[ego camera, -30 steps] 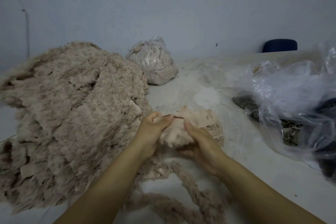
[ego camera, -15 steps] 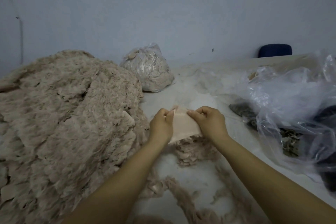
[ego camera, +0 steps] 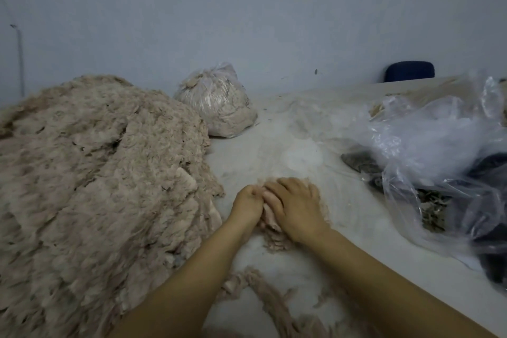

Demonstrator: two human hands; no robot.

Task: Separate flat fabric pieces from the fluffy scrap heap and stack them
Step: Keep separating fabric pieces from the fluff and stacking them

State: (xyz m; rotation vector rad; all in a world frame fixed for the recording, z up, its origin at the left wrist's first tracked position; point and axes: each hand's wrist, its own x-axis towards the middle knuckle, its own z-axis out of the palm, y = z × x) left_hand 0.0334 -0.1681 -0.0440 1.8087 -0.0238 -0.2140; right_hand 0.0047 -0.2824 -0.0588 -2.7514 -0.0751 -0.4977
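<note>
- No brand, label or writing can be read anywhere in the head view; the plastic bags carry no legible print.
- The stack of flat fabric pieces point(ego camera: 271, 230) lies on the white table point(ego camera: 343, 230) in the middle of the view, just right of the fluffy scrap heap point(ego camera: 90, 186) and apart from its edge.
- The right hand point(ego camera: 297, 207) lies palm down on top of the stack, its fingers spread and nearly straight, pressing the pale pink pieces flat; the fingertips point left toward the other hand.
- The left hand point(ego camera: 247, 204) sits at the stack's left edge with its fingers curled under, knuckles up, touching the right hand's fingertips. It seems to pinch the edge of the top piece, but the curled fingers hide the contact, so I cannot tell for sure.
- Only the near edge of the stack shows below the right palm, frayed and layered; the rest is covered by the hands.
- The heap fills the left side of the table, beige and woolly.
- A tied clear bag of scraps point(ego camera: 216, 107) stands behind the heap near the wall.
- Loose clear plastic bags point(ego camera: 439, 151) with dark contents lie at the right.
- Ropy fluffy strands point(ego camera: 271, 299) trail on the table between the forearms.
- A dark blue chair back point(ego camera: 410, 71) shows beyond the table's far edge.
</note>
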